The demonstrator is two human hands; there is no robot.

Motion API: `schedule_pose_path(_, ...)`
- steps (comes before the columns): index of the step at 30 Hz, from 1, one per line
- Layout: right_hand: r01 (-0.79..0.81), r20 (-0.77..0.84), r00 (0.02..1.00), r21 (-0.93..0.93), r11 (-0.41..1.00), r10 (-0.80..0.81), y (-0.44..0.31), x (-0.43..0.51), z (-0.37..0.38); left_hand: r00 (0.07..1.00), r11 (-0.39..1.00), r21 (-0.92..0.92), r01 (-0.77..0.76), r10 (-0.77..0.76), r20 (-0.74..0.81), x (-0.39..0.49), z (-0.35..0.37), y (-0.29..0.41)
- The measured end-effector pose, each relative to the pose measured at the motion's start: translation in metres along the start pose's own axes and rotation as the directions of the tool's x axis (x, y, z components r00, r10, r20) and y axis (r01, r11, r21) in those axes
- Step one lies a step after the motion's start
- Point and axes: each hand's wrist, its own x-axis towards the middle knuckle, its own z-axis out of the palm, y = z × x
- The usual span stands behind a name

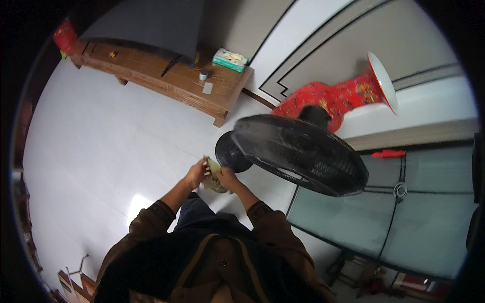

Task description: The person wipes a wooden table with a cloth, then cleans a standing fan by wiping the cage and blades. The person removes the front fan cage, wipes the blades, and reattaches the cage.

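Note:
My left hand (196, 174) and my right hand (228, 178) are held in front of my body, over the pale tiled floor. Between them hangs a crumpled yellow-green cloth (214, 182), gripped at its upper part by the fingers of both hands. Just beyond my right hand stands a black pedestal fan, its round base (231, 153) on the floor and its large caged head (303, 151) leaning over to the right. Blur hides the cloth's finer folds.
A wooden low cabinet (151, 74) holds a tissue box (230, 60), a small can (203, 75) and a dark screen (151, 26). Behind the fan stands a large red patterned vase (352, 92). To the right are frosted glass panels (348, 212) with a dark frame.

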Motion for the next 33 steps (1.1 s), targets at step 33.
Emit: schedule_pose_path(33,-0.172,-0.532,0.807,0.207,0.963,0.258,0.437,-0.099,-0.516,0.888,0.279,0.956,-0.09,0.457,-0.05,0.159,0.294,-0.234)
